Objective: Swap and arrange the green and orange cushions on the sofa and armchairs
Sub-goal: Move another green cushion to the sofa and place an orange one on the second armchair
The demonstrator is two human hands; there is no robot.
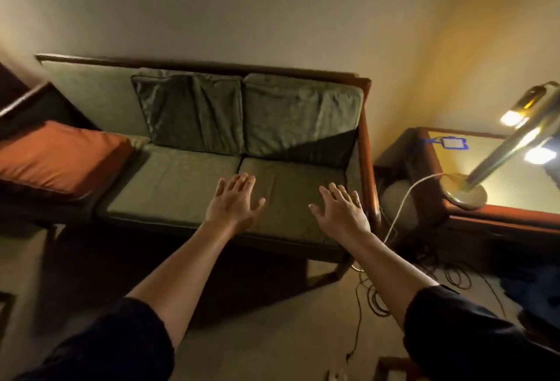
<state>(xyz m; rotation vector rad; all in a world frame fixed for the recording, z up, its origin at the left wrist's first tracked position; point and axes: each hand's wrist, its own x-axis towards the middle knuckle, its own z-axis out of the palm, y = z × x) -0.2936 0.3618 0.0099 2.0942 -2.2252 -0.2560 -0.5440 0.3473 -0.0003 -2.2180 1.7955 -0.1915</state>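
An orange square fabric cushion (57, 158) lies at the left end of the green wood-framed sofa (194, 180); a dark green satin cushion (194, 111) leans on its backrest. My left hand (233, 201) and right hand (341, 209) spread empty above the seat.

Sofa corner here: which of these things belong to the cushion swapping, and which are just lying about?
Part of the job:
- orange cushion, at the left
- dark green cushion, leaning on the sofa back
- green sofa
- left hand and right hand, both open and empty

Just lying about:
- brass lamp
- side table
- cables on the floor
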